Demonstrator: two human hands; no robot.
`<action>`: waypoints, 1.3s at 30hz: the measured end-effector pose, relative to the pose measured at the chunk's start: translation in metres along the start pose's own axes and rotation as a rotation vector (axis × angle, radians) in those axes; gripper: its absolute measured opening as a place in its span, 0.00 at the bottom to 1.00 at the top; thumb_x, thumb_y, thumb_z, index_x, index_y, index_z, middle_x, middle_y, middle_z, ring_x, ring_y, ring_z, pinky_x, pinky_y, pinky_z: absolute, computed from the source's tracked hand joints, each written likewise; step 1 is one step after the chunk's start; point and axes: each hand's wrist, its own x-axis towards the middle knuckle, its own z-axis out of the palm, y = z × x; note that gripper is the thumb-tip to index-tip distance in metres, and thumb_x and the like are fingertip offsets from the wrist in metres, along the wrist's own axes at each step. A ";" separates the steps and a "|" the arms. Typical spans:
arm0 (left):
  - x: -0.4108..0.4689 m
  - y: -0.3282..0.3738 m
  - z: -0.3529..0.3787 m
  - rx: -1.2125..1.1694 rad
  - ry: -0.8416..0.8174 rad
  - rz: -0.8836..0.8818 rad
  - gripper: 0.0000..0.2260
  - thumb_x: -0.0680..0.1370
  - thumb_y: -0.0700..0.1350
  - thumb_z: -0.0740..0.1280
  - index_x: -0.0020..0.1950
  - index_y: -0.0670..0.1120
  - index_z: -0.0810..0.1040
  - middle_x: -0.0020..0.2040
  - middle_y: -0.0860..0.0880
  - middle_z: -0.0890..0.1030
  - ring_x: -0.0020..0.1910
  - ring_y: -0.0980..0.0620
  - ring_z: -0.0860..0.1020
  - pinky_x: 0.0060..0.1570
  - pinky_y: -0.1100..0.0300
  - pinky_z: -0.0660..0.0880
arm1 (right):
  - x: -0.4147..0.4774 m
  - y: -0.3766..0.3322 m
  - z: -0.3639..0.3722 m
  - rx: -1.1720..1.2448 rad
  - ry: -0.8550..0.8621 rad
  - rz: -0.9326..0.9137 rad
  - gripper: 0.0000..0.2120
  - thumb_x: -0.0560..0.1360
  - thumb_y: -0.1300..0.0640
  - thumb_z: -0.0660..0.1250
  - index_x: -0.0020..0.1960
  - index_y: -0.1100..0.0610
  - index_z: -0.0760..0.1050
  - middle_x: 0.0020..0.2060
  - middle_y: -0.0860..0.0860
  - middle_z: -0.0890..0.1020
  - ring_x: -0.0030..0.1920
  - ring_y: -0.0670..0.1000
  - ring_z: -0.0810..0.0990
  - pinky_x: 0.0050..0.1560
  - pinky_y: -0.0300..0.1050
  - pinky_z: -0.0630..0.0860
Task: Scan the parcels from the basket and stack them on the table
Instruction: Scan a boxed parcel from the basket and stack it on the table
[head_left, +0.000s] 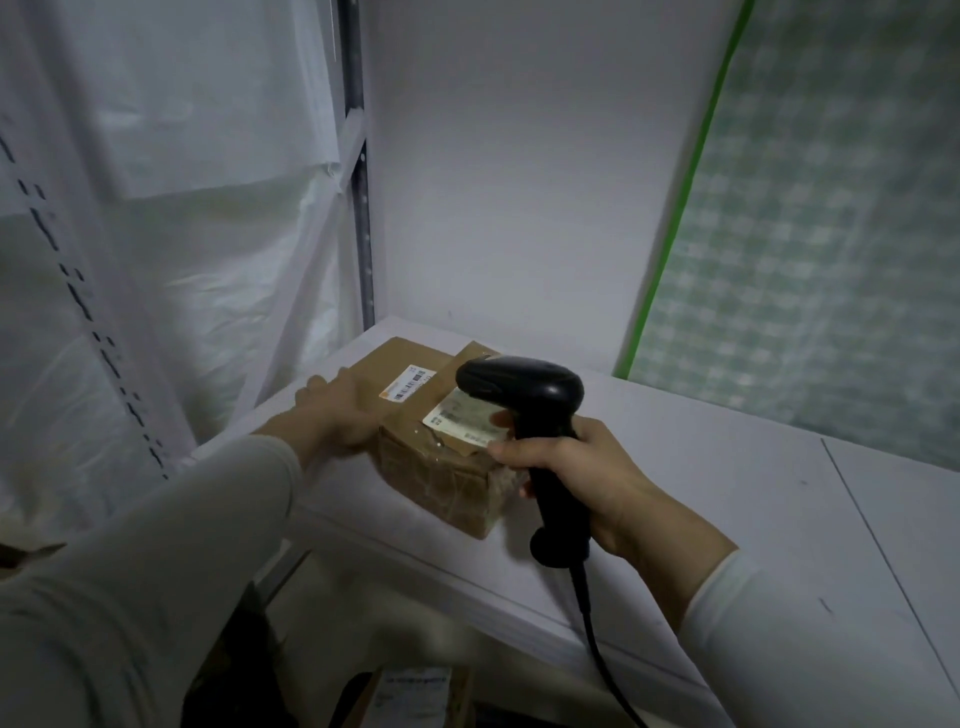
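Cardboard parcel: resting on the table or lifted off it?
Resting, labels up: the cardboard parcel sits flat on the white table, left hand against its side.

We find the parcel (441, 478) at the table's (727, 493) left corner, hemmed by the wall (519, 182) close behind and a metal post (362, 218) just past the corner. Our left hand (337, 410) rests against its left side; our right hand (597, 467) grips the scanner (519, 387) (cable (597, 639) hanging below) over its right end. Rightward, the tabletop gives open passage.
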 end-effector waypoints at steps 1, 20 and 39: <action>-0.002 0.000 0.001 -0.012 0.036 0.023 0.34 0.77 0.59 0.62 0.77 0.46 0.54 0.73 0.35 0.60 0.73 0.37 0.57 0.71 0.49 0.56 | 0.000 -0.001 0.002 -0.052 0.000 -0.011 0.15 0.66 0.60 0.77 0.52 0.56 0.81 0.44 0.51 0.85 0.43 0.50 0.81 0.43 0.44 0.76; -0.072 0.013 -0.017 -0.990 0.199 0.307 0.04 0.75 0.44 0.70 0.41 0.47 0.83 0.39 0.44 0.83 0.42 0.47 0.81 0.45 0.53 0.78 | -0.015 -0.020 0.020 0.063 0.023 -0.052 0.15 0.66 0.61 0.76 0.52 0.59 0.80 0.40 0.52 0.84 0.43 0.50 0.82 0.40 0.38 0.73; -0.030 -0.012 -0.032 -1.532 0.088 -0.232 0.36 0.66 0.62 0.73 0.67 0.45 0.70 0.58 0.46 0.79 0.53 0.44 0.80 0.43 0.53 0.79 | 0.047 -0.029 0.070 0.142 -0.070 -0.024 0.19 0.65 0.61 0.76 0.56 0.59 0.80 0.42 0.51 0.82 0.46 0.51 0.79 0.48 0.45 0.75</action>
